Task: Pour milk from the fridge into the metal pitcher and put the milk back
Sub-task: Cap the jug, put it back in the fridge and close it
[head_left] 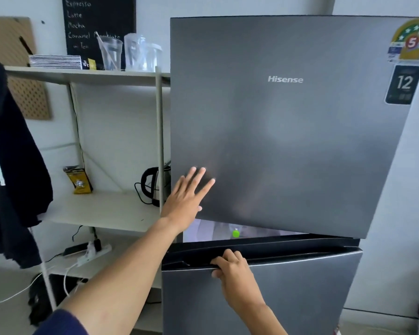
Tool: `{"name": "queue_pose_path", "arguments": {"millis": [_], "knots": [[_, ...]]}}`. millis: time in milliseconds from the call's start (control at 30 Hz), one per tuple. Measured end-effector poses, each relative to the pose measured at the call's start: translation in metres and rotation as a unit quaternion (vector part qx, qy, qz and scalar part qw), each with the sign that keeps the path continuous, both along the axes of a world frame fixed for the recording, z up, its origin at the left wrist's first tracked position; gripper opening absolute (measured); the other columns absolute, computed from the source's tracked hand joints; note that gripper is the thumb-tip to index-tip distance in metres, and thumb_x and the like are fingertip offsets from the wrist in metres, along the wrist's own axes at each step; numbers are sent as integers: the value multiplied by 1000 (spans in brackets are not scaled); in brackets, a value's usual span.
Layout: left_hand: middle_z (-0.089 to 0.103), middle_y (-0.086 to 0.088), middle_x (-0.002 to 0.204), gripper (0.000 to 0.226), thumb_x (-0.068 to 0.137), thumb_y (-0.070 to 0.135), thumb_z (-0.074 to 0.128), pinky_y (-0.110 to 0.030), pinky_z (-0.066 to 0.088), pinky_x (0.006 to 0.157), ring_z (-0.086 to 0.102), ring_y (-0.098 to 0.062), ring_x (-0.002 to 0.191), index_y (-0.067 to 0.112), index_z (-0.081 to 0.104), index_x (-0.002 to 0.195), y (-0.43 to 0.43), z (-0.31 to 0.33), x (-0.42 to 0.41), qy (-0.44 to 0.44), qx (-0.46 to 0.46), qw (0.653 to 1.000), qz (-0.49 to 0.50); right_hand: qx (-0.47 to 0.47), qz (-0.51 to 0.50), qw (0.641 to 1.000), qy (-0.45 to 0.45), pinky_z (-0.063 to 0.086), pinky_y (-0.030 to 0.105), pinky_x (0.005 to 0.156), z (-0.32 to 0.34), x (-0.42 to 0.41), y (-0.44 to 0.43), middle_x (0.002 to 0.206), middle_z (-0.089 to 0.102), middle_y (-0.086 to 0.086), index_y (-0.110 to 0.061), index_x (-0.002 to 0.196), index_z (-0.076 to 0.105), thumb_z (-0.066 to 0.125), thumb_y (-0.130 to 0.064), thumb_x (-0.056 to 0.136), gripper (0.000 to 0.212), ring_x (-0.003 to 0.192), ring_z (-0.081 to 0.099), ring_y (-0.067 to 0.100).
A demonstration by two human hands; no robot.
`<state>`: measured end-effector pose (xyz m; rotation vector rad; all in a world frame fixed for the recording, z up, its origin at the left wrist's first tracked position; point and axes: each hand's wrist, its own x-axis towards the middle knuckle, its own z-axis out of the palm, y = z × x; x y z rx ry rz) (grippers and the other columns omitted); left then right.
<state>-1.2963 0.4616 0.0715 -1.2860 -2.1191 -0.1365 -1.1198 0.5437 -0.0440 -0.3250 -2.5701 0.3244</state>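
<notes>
A: Item one, far left?
B: Dark jacket (15, 180), hanging. Then shelf (102, 209): coffee bag (79, 180) at back, kettle (155, 184) at right edge.

A: Left hand (186, 197)?
B: Open flat, fingers spread, holding nothing; palm on upper door (288, 129) near its lower left corner, likely steadying or pushing it.

A: Right hand (230, 269)?
B: Fingers curled over top edge of lower door (288, 298), probably to pull it open.

A: Milk, pitcher?
B: Neither visible. Milk presumably inside fridge; green cap (235, 234) shows through the gap, contents unclear
</notes>
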Motion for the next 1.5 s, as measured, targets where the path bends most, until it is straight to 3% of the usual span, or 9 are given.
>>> {"name": "queue_pose_path", "arguments": {"millis": [167,333,500,733,1200,1500], "knots": [[11,-16,159,100,74,14,79,-53,21,117,14,-41,147,24,18,153,14,-23,-20,71,49,996,-13,4,-51,997,60,47,26,62,-13,-34,10,77,55,-5,-22,89,72,58,-7,68,29,70,51,21],[7,-14,160,94,79,23,75,-51,23,118,11,-37,148,27,18,154,14,-30,-35,121,59,990,-40,9,-76,995,57,48,27,60,-13,-64,23,75,55,-5,-21,88,73,79,-2,59,35,67,50,21],[8,-13,160,85,84,27,68,-49,21,119,10,-34,149,27,18,154,16,-39,-42,139,79,986,-46,8,-106,992,63,51,32,60,-10,-86,29,76,58,-1,-18,86,74,81,-4,61,29,68,53,24],[5,-10,161,74,93,18,55,-48,16,121,7,-31,150,29,15,154,20,-49,-43,112,106,987,-47,21,-146,987,64,51,36,64,-14,-104,36,78,61,3,-16,85,73,81,-6,63,26,70,55,28],[7,-8,160,67,95,16,56,-47,17,121,9,-29,150,29,23,152,20,-56,-49,103,115,987,-50,46,-134,983,119,48,35,65,-23,-107,47,80,61,4,-15,89,73,79,-4,64,28,73,55,29],[0,-11,163,75,94,20,56,-46,24,119,-1,-29,151,27,13,154,14,-57,-13,5,75,997,16,-23,-131,990,45,45,38,65,-9,-106,41,80,64,8,-15,87,74,81,-8,69,20,76,58,32]]}}
